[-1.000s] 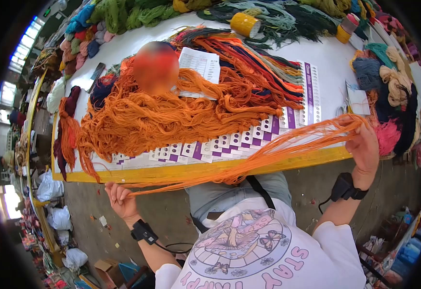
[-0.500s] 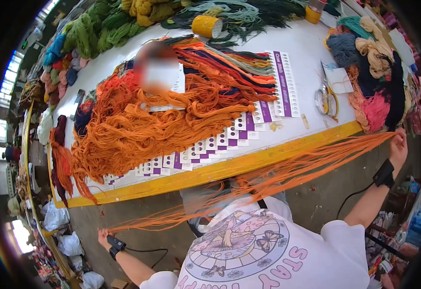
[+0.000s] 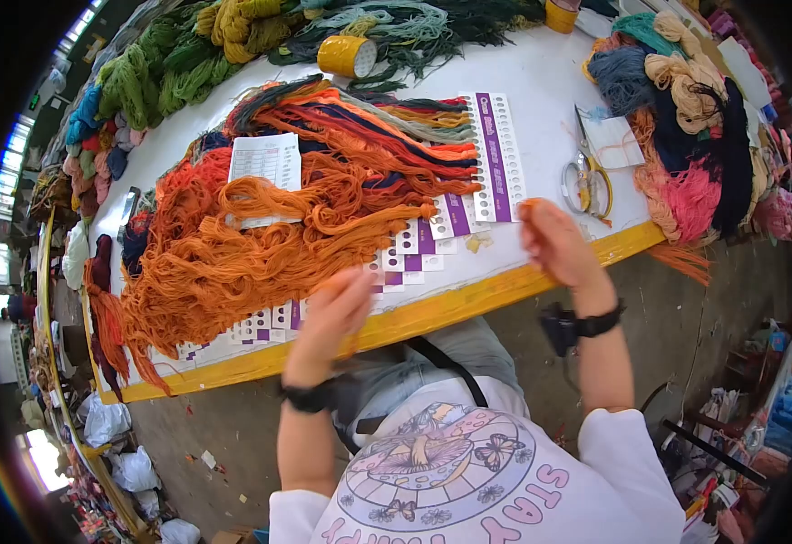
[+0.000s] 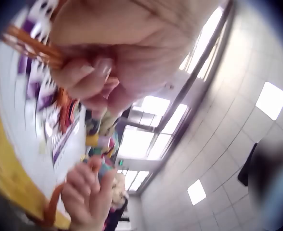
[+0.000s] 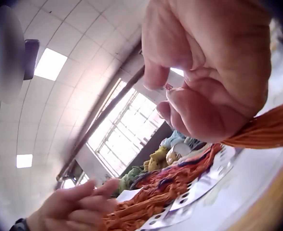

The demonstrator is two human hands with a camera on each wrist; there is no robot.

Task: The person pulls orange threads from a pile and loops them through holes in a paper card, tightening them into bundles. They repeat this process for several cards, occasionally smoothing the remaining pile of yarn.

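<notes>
My left hand is over the front edge of the table, beside the heap of orange thread. Its fingers curl round an orange thread bundle, seen in the left wrist view. Farther right, my right hand is raised near the table edge. In the right wrist view it grips a bundle of orange strands that runs out past the heel of the hand. Most of the held strands are hidden in the head view. White and purple punched cards hold the ends of the coloured threads.
Scissors lie near a small white card on the right. Skeins are piled at the right edge, green yarn at the back. A yellow tape roll and a printed sheet are also on the table.
My hands first pulled the orange thread wider apart; now they have come in close together over the table edge. The long stretched span of strands no longer shows between them.
</notes>
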